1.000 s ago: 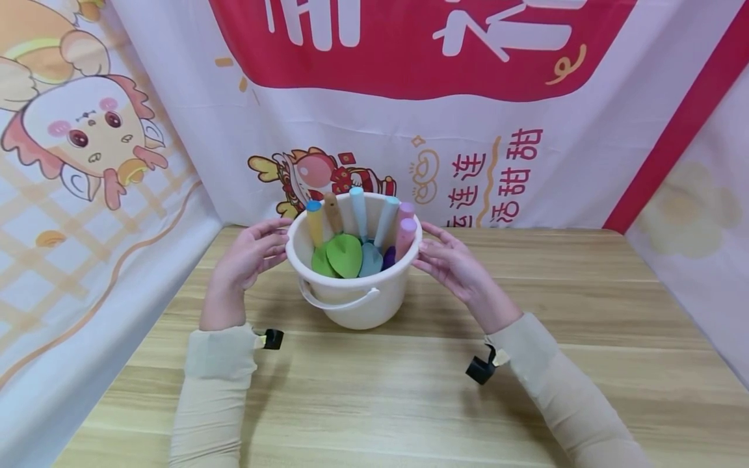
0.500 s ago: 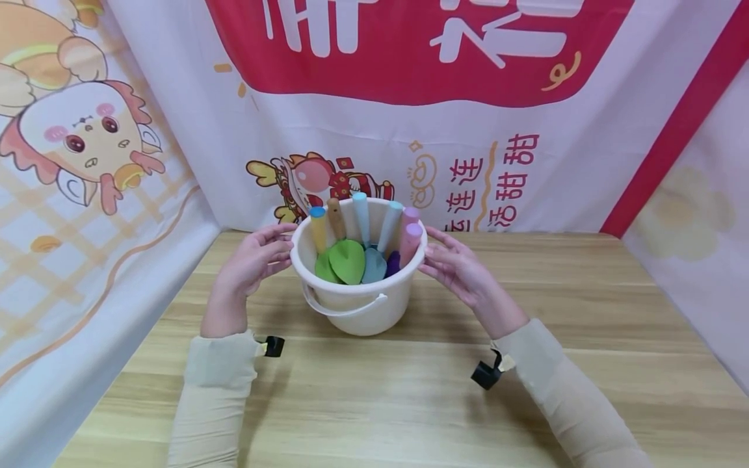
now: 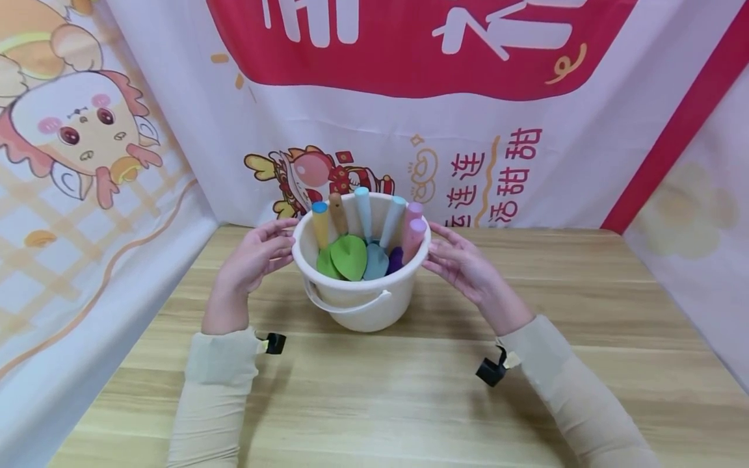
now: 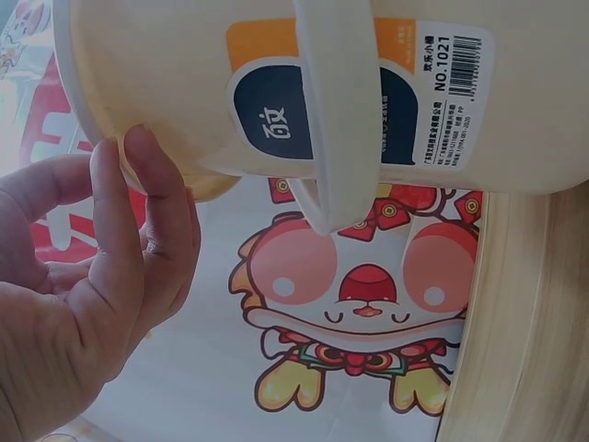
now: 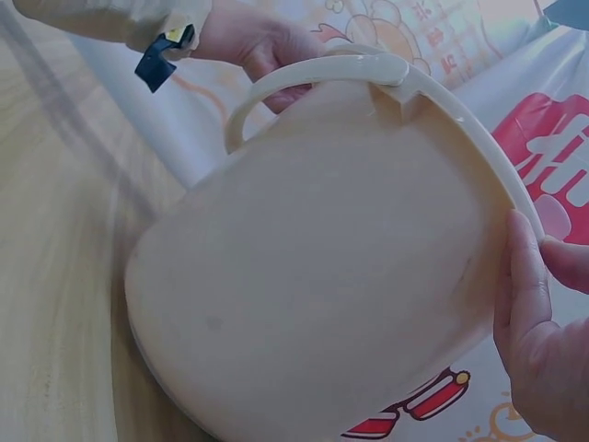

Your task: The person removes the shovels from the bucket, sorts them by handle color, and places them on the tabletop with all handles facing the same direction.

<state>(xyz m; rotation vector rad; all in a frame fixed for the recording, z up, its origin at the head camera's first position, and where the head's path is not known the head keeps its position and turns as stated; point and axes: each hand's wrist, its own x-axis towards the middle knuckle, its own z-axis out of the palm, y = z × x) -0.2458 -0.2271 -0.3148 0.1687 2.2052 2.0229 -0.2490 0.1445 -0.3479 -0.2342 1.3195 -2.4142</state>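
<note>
A cream plastic bucket (image 3: pixel 368 318) stands on the table with its white handle (image 3: pixel 348 307) lowered over the near side. Inside it are several small shovels, with a green blade (image 3: pixel 349 257), a blue-grey one, a purple one and handles in yellow, brown, pale blue and pink. My left hand (image 3: pixel 248 260) touches the bucket's left rim with extended fingertips; its wrist view shows two fingertips against the rim. On the opposite side my right hand (image 3: pixel 471 270) rests straight fingers on the outer wall, with its thumb (image 5: pixel 566 262) at the rim's edge.
The wood-grain table (image 3: pixel 374 403) runs back to a white and red printed cloth (image 3: pixel 445 117). Another patterned cloth (image 3: pixel 88 214) hangs along the left, and a plain-edged one on the right. A small black clip-like device sits at each cuff.
The bucket has shifted slightly to the right, with both hands staying at its rim and moving along with it.
</note>
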